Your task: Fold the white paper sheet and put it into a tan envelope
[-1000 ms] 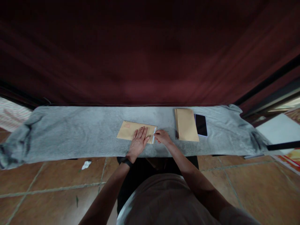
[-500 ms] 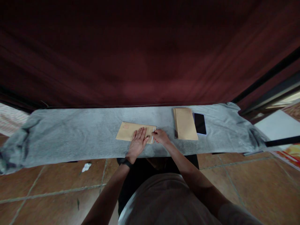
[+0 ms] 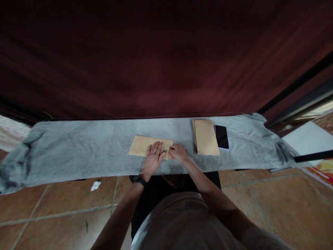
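A brown paper envelope (image 3: 142, 146) with small red print at its upper left corner lies flat on the grey cloth. Across its middle rests my left hand (image 3: 153, 156), palm down with the fingers stretched out. My right hand (image 3: 177, 152) is closed at the envelope's right end, its fingers pinching the flap edge there. The fingertips partly hide that edge. To the right of my right hand lies a stack of brown envelopes (image 3: 206, 137), with a dark-screened phone (image 3: 222, 137) beside it.
Grey cloth (image 3: 78, 146) covers the long, narrow surface, which ends at a dark red curtain (image 3: 156, 69) behind. A white board (image 3: 309, 139) and a dark bar stand at the right. Crumpled white paper (image 3: 96, 185) lies on the tiled floor (image 3: 65, 194).
The white strip at the envelope's right end no longer shows; plain brown paper is there now. My right hand's fingers have shifted slightly at that end, while my left hand stays put.
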Demonstrator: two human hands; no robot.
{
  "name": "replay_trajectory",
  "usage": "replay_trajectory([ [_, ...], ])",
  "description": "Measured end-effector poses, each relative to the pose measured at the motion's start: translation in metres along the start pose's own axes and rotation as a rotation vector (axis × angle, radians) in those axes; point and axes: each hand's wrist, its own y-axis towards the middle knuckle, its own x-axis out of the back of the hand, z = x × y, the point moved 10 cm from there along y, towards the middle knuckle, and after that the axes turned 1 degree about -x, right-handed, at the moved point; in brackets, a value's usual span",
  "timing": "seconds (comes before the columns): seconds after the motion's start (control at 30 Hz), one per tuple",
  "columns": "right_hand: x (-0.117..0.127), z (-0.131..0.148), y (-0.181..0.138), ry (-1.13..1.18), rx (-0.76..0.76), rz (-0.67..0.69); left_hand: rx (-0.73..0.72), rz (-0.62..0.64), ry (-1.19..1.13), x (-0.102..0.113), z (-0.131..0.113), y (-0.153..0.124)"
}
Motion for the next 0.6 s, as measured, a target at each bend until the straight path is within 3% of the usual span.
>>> replay_trajectory([
  [0.37,-0.003,-0.008,-0.013,0.024,-0.006,0.044,-0.006,0.014,0.026,-0.002,-0.001,0.000],
  [0.47,0.010,-0.006,-0.011,-0.035,0.019,-0.023,0.000,0.025,0.029,-0.004,0.000,-0.001],
  [0.6,0.036,0.011,-0.002,-0.169,0.150,-0.222,0.009,0.033,0.031,-0.005,0.000,-0.002],
])
